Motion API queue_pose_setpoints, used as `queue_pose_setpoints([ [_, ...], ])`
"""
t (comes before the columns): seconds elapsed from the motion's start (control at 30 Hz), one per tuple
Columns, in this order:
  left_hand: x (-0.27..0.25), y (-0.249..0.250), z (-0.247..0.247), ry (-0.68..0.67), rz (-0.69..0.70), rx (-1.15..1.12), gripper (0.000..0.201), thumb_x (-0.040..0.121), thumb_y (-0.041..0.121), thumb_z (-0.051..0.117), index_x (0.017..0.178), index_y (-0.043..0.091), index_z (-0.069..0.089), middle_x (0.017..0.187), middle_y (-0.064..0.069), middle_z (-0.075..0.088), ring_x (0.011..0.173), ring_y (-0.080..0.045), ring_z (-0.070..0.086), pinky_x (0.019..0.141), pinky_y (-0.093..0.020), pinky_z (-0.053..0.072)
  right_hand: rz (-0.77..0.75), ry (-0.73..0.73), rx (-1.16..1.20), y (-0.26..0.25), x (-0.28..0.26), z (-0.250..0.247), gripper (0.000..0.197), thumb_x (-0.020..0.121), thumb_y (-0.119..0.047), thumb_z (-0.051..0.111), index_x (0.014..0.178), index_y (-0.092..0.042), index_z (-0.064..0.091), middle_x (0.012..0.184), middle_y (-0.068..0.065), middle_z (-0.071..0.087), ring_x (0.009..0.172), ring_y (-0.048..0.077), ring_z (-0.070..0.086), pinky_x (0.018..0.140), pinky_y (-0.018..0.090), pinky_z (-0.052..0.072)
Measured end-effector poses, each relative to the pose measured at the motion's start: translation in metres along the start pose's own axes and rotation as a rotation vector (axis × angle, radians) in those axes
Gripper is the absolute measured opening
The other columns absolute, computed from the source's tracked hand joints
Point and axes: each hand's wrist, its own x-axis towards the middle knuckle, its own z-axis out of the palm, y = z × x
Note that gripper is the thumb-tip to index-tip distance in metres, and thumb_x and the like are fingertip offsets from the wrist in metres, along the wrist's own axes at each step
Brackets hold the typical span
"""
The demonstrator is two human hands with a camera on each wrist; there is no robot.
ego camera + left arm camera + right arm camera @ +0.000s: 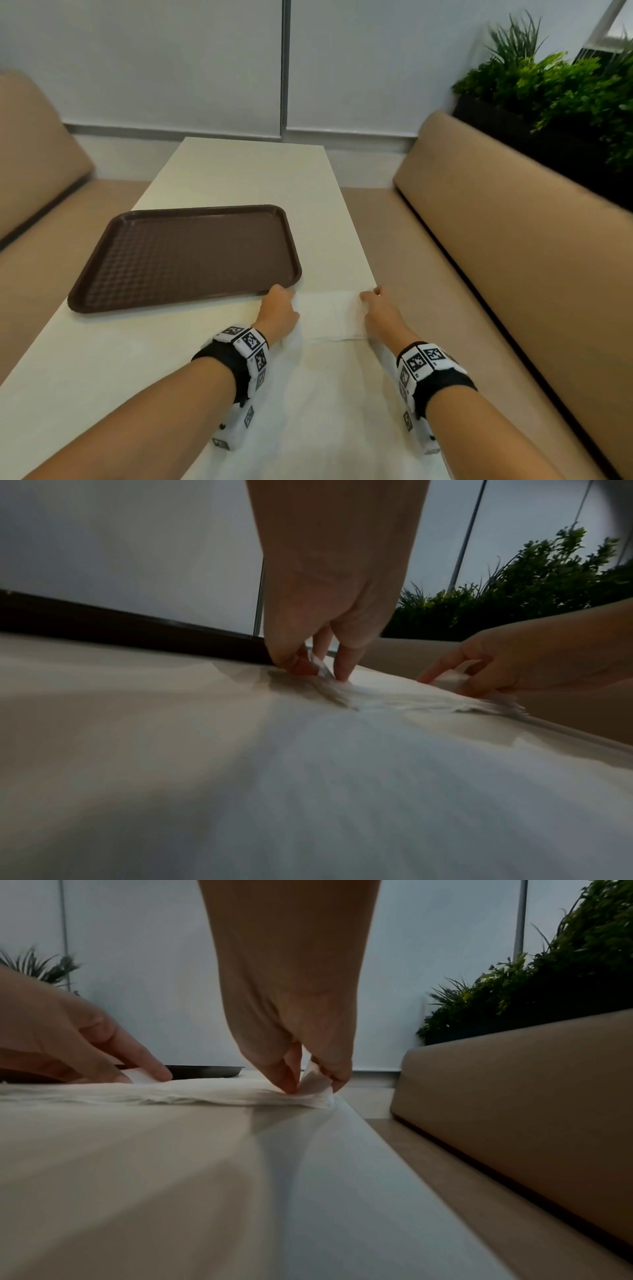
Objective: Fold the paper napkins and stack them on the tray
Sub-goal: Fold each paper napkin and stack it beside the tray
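A white paper napkin (327, 315) lies flat on the pale table (239, 178), just right of the brown tray (185, 255). My left hand (278, 306) pinches the napkin's far left corner (320, 666) between thumb and fingers, beside the tray's near right corner. At the far right corner (313, 1081), close to the table's right edge, my right hand (378, 308) pinches the paper and lifts it slightly. The left wrist view also shows the right hand (479, 674) holding its corner. The tray holds nothing.
More white paper (325, 411) lies spread on the table between my forearms. Tan upholstered benches (513, 240) run along both sides of the table. Green plants (561, 89) stand behind the right bench. A pale wall (205, 61) closes the far end.
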Motion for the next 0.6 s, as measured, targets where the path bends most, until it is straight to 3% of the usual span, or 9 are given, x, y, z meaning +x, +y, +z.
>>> queue_pose_setpoints([
  [0.07, 0.002, 0.001, -0.005, -0.044, -0.008, 0.095, 0.056, 0.092, 0.021, 0.059, 0.142, 0.007, 0.038, 0.14, -0.014, 0.031, 0.128, -0.03, 0.039, 0.105, -0.029, 0.033, 0.015, -0.02, -0.076, -0.001, 0.0, 0.001, 0.016, 0.092, -0.007, 0.043, 0.096, -0.021, 0.049, 0.11, 0.012, 0.046, 0.091, 0.025, 0.047, 0.075, 0.033, 0.041],
  [0.13, -0.001, 0.0, -0.009, -0.063, -0.027, 0.187, 0.056, 0.093, 0.031, 0.058, 0.143, 0.014, 0.038, 0.137, -0.013, 0.029, 0.126, -0.032, 0.037, 0.104, -0.033, 0.036, -0.002, -0.095, -0.31, 0.002, -0.002, 0.0, 0.039, 0.09, -0.004, 0.039, 0.125, -0.019, 0.051, 0.134, 0.012, 0.032, 0.118, 0.03, 0.036, 0.096, 0.039, 0.036],
  [0.2, -0.008, -0.005, -0.014, -0.069, -0.031, 0.262, 0.053, 0.092, 0.036, 0.056, 0.14, 0.018, 0.041, 0.132, -0.013, 0.029, 0.123, -0.034, 0.036, 0.102, -0.037, 0.038, 0.045, -0.133, -0.546, -0.003, -0.006, -0.003, 0.052, 0.089, -0.006, 0.039, 0.137, -0.026, 0.041, 0.142, 0.01, 0.021, 0.126, 0.031, 0.025, 0.101, 0.043, 0.029],
  [0.3, -0.024, -0.015, -0.031, -0.049, 0.015, 0.227, 0.051, 0.09, 0.028, 0.062, 0.137, 0.016, 0.046, 0.123, -0.011, 0.031, 0.114, -0.032, 0.041, 0.097, -0.035, 0.041, 0.095, -0.16, -0.609, -0.023, -0.018, -0.014, 0.063, 0.088, -0.009, 0.045, 0.145, -0.026, 0.026, 0.15, 0.011, 0.012, 0.135, 0.033, 0.017, 0.107, 0.047, 0.025],
  [0.37, -0.041, -0.02, -0.05, -0.02, 0.062, 0.116, 0.047, 0.089, 0.025, 0.063, 0.134, 0.017, 0.05, 0.114, -0.006, 0.035, 0.101, -0.026, 0.048, 0.087, -0.027, 0.041, -0.065, -0.179, -0.485, -0.037, -0.032, -0.017, 0.056, 0.092, -0.015, 0.048, 0.145, -0.021, 0.029, 0.148, 0.01, 0.024, 0.133, 0.03, 0.024, 0.106, 0.043, 0.029],
  [0.47, -0.08, -0.026, -0.081, 0.043, 0.118, -0.098, 0.019, 0.09, 0.024, 0.062, 0.109, 0.025, 0.063, 0.102, -0.001, 0.05, 0.082, -0.018, 0.052, 0.063, -0.02, 0.04, -0.434, -0.447, -0.29, -0.066, -0.072, -0.011, 0.045, 0.09, -0.026, 0.061, 0.133, -0.019, 0.05, 0.132, 0.005, 0.049, 0.124, 0.025, 0.042, 0.103, 0.035, 0.035],
  [0.53, -0.116, -0.033, -0.098, 0.052, 0.13, -0.25, 0.013, 0.091, 0.023, 0.06, 0.102, 0.026, 0.066, 0.098, 0.001, 0.058, 0.076, -0.016, 0.055, 0.054, -0.013, 0.04, -0.538, -0.619, -0.292, -0.078, -0.1, 0.004, 0.059, 0.081, -0.036, 0.072, 0.133, -0.021, 0.05, 0.133, 0.002, 0.05, 0.123, 0.021, 0.044, 0.104, 0.032, 0.035],
  [0.6, -0.154, -0.044, -0.11, 0.065, 0.125, -0.351, 0.014, 0.092, 0.022, 0.059, 0.102, 0.025, 0.068, 0.095, 0.003, 0.062, 0.077, -0.018, 0.06, 0.056, -0.01, 0.044, -0.539, -0.702, -0.362, -0.082, -0.12, 0.023, 0.086, 0.07, -0.047, 0.079, 0.142, -0.025, 0.037, 0.144, -0.002, 0.038, 0.129, 0.02, 0.037, 0.109, 0.036, 0.033],
])
